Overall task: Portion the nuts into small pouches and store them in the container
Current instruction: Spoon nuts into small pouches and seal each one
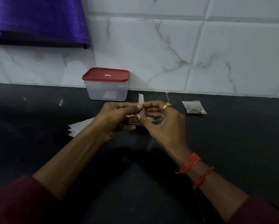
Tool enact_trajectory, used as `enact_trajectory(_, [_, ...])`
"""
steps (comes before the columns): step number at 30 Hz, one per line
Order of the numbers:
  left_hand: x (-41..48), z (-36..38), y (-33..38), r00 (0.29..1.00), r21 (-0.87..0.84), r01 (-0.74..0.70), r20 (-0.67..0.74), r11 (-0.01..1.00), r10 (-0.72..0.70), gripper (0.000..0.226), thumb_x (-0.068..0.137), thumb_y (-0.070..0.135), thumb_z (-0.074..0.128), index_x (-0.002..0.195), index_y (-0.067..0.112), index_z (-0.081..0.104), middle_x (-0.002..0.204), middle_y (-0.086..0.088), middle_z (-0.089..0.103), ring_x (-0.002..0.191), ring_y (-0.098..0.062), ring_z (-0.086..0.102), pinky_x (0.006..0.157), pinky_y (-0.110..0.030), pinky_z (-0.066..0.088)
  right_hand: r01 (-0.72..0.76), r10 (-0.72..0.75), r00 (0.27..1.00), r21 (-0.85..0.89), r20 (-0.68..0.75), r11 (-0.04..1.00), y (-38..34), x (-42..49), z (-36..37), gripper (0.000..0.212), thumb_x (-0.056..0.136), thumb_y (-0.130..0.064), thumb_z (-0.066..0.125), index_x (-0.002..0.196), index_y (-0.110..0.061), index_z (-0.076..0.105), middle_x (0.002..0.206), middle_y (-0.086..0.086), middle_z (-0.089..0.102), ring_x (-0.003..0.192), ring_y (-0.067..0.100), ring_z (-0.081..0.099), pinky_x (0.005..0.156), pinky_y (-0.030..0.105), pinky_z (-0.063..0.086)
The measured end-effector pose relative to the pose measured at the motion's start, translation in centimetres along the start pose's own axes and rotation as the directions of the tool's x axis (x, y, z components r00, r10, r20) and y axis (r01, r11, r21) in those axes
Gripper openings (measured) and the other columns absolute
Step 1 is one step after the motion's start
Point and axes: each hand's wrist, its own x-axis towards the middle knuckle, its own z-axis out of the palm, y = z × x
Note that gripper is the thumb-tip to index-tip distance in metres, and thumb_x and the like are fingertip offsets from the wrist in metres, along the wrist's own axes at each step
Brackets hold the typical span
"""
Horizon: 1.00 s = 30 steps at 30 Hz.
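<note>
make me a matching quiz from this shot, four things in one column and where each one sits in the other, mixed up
Things:
1 container
2 filled pouch
3 empty pouches
4 held pouch

Places:
A pinched between left hand and right hand
B against the wall, red lid on
C lying right of both hands
D stacked beside the left wrist

Pairs: 1-B, 2-C, 3-D, 4-A

Countertop (38, 126): dark stone-like slab, smooth, faint sheen;
Wall tiles (232, 54): white, veined marble look, smooth, glossy;
Container (93, 92): frosted translucent plastic, smooth;
Lid (105, 75): opaque red plastic, satin;
Held pouch (141, 98): thin clear plastic film, creased;
Filled pouch (194, 107): same film, glossy;
Purple sheet (38, 21): fine-ribbed, shiny;
Ring (166, 106): polished yellow metal;
Wrist threads (189, 164): orange-red cord, matt;
Sleeve (14, 202): maroon cloth, matt
</note>
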Motion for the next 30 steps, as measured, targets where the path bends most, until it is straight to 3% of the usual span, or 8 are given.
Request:
enact_trajectory(5, [0.0, 0.1, -0.2, 0.999, -0.004, -0.013, 0.035, 1.000, 0.013, 0.043, 0.063, 0.035, 0.080, 0.097, 0.009, 0.076, 0.090, -0.009, 0.077, 0.072, -0.014, 0.073, 0.053, -0.023, 0.054, -0.034, 0.034, 0.999, 0.068, 0.005, 0.997, 0.1, -0.2, 0.4, 0.022, 0.084, -0.018, 0.081, 0.104, -0.018, 0.074, 0.089, -0.011, 0.076, 0.080, -0.003, 0.073, 0.070, 0.018, 0.060])
enact_trajectory(16, [0.1, 0.4, -0.5, 0.995, -0.009, -0.066, 0.076, 0.998, 0.066, 0.034, 0.073, 0.034, 0.074, 0.096, 0.009, 0.074, 0.085, -0.008, 0.075, 0.068, -0.014, 0.071, 0.051, -0.024, 0.055, -0.146, 0.148, 0.989, 0.120, -0.009, 0.982, 0.8, 0.1, 0.0, 0.011, 0.093, -0.018, 0.071, 0.100, -0.017, 0.079, 0.086, -0.009, 0.077, 0.081, -0.003, 0.072, 0.073, 0.010, 0.052])
enact_trajectory(20, [0.3, 0.5, -0.6, 0.993, -0.028, -0.112, 0.021, 0.993, 0.113, 0.028, 0.076, 0.028, 0.075, 0.096, 0.008, 0.072, 0.088, -0.009, 0.076, 0.078, -0.020, 0.075, 0.051, -0.025, 0.055, -0.122, 0.123, 0.992, 0.093, -0.006, 0.988, 0.5, 0.1, -0.1, 0.015, 0.092, -0.020, 0.072, 0.106, -0.019, 0.079, 0.094, -0.010, 0.077, 0.088, -0.002, 0.071, 0.080, 0.014, 0.055])
enact_trajectory(24, [0.5, 0.4, -1.0, 0.981, 0.036, -0.189, -0.034, 0.981, 0.190, 0.019, 0.089, 0.020, 0.069, 0.098, 0.003, 0.071, 0.085, -0.009, 0.076, 0.079, -0.023, 0.075, 0.050, -0.026, 0.054, -0.052, 0.052, 0.999, 0.043, -0.010, 0.998, 0.2, 0.1, -0.1, 0.019, 0.088, -0.022, 0.077, 0.107, -0.022, 0.078, 0.092, -0.020, 0.073, 0.085, -0.007, 0.069, 0.074, 0.006, 0.050])
enact_trajectory(30, [0.4, 0.5, -1.4, 0.945, 0.136, -0.320, -0.030, 0.938, 0.327, 0.022, 0.085, 0.023, 0.074, 0.097, 0.006, 0.068, 0.082, -0.008, 0.076, 0.076, -0.023, 0.075, 0.050, -0.025, 0.055, 0.047, -0.049, 0.999, -0.093, -0.023, 0.995, 0.4, -0.1, -0.1, 0.021, 0.087, -0.020, 0.078, 0.108, -0.018, 0.078, 0.095, -0.020, 0.071, 0.087, -0.014, 0.065, 0.076, 0.001, 0.047])
